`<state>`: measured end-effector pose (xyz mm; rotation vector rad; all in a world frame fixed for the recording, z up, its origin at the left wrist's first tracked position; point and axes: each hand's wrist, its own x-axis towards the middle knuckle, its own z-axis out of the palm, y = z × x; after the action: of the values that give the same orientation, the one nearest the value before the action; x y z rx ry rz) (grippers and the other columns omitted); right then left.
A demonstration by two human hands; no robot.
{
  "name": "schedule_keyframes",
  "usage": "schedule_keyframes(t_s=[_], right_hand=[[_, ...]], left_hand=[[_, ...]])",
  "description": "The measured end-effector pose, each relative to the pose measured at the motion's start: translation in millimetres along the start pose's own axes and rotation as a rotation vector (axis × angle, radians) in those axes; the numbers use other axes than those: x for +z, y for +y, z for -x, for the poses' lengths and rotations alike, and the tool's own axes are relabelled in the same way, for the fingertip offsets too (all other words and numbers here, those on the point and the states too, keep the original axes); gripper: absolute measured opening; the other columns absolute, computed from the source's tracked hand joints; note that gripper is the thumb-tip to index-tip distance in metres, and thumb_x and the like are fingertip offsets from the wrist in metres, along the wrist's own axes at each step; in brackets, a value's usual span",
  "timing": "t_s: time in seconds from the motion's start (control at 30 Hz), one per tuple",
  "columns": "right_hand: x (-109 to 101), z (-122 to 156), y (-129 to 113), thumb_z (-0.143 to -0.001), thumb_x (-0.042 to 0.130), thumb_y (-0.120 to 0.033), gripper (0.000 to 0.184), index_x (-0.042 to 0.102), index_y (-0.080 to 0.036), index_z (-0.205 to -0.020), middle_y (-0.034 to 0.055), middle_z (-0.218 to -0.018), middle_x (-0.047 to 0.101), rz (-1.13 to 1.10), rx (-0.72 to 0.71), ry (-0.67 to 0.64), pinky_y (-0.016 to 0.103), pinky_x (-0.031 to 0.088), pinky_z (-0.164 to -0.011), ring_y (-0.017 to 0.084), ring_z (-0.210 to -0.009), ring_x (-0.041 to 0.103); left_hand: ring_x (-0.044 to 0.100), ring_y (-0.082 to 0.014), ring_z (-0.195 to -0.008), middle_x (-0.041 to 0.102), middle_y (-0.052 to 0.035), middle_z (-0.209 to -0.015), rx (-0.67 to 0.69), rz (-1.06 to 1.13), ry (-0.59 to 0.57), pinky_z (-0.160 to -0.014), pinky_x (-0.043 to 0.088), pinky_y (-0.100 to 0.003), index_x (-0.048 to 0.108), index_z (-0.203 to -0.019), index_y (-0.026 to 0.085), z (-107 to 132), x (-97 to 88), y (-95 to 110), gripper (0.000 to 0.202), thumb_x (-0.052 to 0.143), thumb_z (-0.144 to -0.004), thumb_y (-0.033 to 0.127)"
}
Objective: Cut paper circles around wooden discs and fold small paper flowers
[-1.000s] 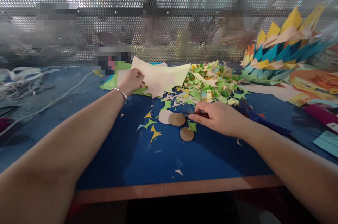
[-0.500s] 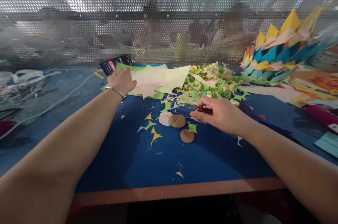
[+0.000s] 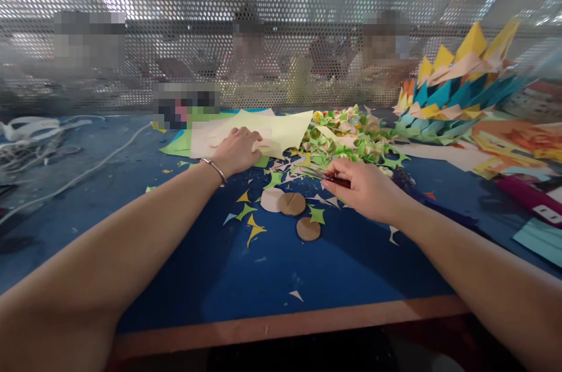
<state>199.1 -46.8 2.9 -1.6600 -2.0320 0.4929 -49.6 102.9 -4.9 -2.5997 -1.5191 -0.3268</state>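
My left hand (image 3: 239, 151), a bracelet at its wrist, rests with fingers apart on a pale pink paper sheet (image 3: 202, 138). Beneath and beside that sheet lie a pale yellow sheet (image 3: 292, 131) and a green sheet (image 3: 178, 147). My right hand (image 3: 362, 188) is closed around scissors (image 3: 322, 174) with dark red handles, their blades pointing left over paper scraps. In front of the hands lie two brown discs, one (image 3: 293, 204) overlapping a pale round piece (image 3: 270, 200), the other (image 3: 308, 230) nearer to me.
Behind my right hand is a heap of folded green and cream paper pieces (image 3: 355, 138). A layered paper construction (image 3: 461, 91) stands at the right. White cords (image 3: 37, 150) lie at the left. A perforated metal screen (image 3: 281, 62) runs behind the blue table (image 3: 197, 284).
My left hand has moved right and a little nearer, from the sheets' left end to their middle. The pink sheet now reaches farther left. The right hand stays nearly in place with the scissors.
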Motion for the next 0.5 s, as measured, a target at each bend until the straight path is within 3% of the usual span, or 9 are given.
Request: schedule_keyframes(t_s=[0.13,0.27,0.5], right_hand=[[2.2,0.0,1.1,-0.088,0.055,-0.038,0.017,0.054,-0.021,-0.085,0.0017,-0.069,0.064,-0.016,0.005,-0.013,0.031,0.038,-0.058,0.015,-0.060,0.054],[2.5,-4.6,6.1,-0.089,0.054,-0.040,0.019,0.055,-0.021,-0.085,0.0028,-0.072,0.065,-0.028,-0.020,0.058,0.031,0.040,-0.060,0.016,-0.064,0.058],[-6.1,-31.5,0.4,-0.089,0.055,-0.033,0.014,0.056,-0.020,-0.082,0.0063,-0.072,0.065,0.007,0.047,0.152,0.033,0.041,-0.059,0.017,-0.062,0.056]], left_hand=[[0.050,-0.0363,-0.121,0.059,-0.0204,-0.123,-0.077,-0.063,-0.014,-0.096,0.046,-0.045,0.059,-0.127,0.013,1.1,-3.4,-6.7,0.047,0.046,-0.087,0.033],[0.050,-0.0394,-0.119,0.058,-0.0225,-0.123,-0.136,-0.093,-0.027,-0.089,0.050,-0.049,0.060,-0.126,0.014,2.2,-3.5,-5.2,0.046,0.043,-0.088,0.034],[0.048,-0.0396,-0.121,0.054,-0.0236,-0.126,-0.168,-0.108,-0.032,-0.089,0.050,-0.050,0.056,-0.128,0.012,0.7,-1.7,-2.3,0.045,0.038,-0.091,0.030]])
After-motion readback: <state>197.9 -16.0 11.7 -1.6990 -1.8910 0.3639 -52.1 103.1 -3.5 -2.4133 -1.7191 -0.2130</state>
